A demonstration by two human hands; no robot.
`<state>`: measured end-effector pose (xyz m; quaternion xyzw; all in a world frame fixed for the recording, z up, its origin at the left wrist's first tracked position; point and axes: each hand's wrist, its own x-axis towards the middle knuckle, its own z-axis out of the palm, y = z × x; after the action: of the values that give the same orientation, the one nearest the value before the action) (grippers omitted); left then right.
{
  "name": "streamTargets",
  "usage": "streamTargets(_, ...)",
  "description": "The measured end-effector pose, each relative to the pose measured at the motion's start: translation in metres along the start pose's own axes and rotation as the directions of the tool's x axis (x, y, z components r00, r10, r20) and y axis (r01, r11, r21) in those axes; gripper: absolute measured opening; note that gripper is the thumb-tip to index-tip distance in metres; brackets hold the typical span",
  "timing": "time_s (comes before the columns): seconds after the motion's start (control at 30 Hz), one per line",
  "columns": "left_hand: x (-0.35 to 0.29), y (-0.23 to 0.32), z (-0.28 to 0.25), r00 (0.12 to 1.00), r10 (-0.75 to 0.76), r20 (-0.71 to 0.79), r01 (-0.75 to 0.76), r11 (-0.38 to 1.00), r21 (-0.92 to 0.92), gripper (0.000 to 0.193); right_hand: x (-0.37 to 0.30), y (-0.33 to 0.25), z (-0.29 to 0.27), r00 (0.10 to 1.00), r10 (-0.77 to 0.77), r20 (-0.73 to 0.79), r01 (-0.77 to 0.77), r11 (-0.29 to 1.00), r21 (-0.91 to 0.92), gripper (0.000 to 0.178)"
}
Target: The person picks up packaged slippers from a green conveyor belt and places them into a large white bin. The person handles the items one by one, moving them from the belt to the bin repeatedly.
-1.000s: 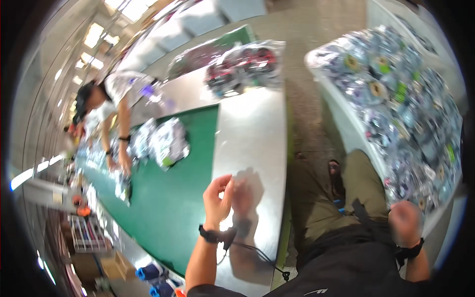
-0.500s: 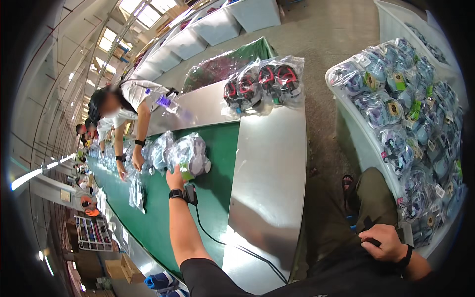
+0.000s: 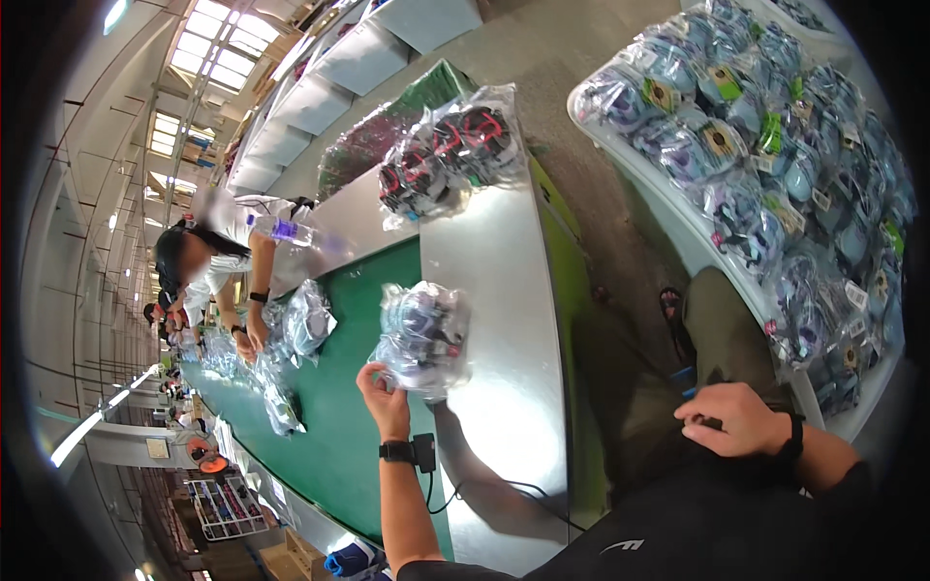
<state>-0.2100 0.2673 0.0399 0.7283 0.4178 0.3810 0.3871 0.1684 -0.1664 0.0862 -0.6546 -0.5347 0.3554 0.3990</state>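
My left hand pinches the lower left edge of a clear plastic bag of pale blue and lavender items that look like footwear. The bag is over the border between the green conveyor belt and the metal table end. By my right thigh, my right hand is closed around a small black thing, mostly hidden by the fingers. More bags of similar items lie on the belt, and a flatter bag lies nearer.
Bags of black and red footwear sit on the metal at the far corner. To my right stands a white bin heaped with bagged blue items. Across the belt a co-worker handles bags. White tubs line the back.
My left hand has drawn the bag right and nearer, from the belt to the metal edge. The view has shifted. My right hand stays closed by my thigh.
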Motion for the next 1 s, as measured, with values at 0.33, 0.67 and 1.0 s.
streamTargets(0.33, 0.014, 0.027, 0.037, 0.823, -0.558, -0.105, 0.517, 0.813, -0.267, 0.067, 0.0, -0.001, 0.007, 0.964, -0.24, 0.117, 0.245, 0.969, -0.03, 0.023)
streamTargets(0.67, -0.068, 0.169, 0.146, 0.877, -0.315, 0.363, 0.477, 0.658, -0.583, 0.078, -0.041, 0.01, -0.036, 0.993, 0.07, -0.093, -0.031, 0.929, 0.369, 0.03)
streamTargets(1.0, -0.189, 0.224, 0.259, 0.681, -0.176, 0.711, 0.625, 0.646, -0.438, 0.09, -0.067, 0.013, -0.03, 0.944, 0.109, -0.31, 0.054, 0.88, 0.472, 0.087)
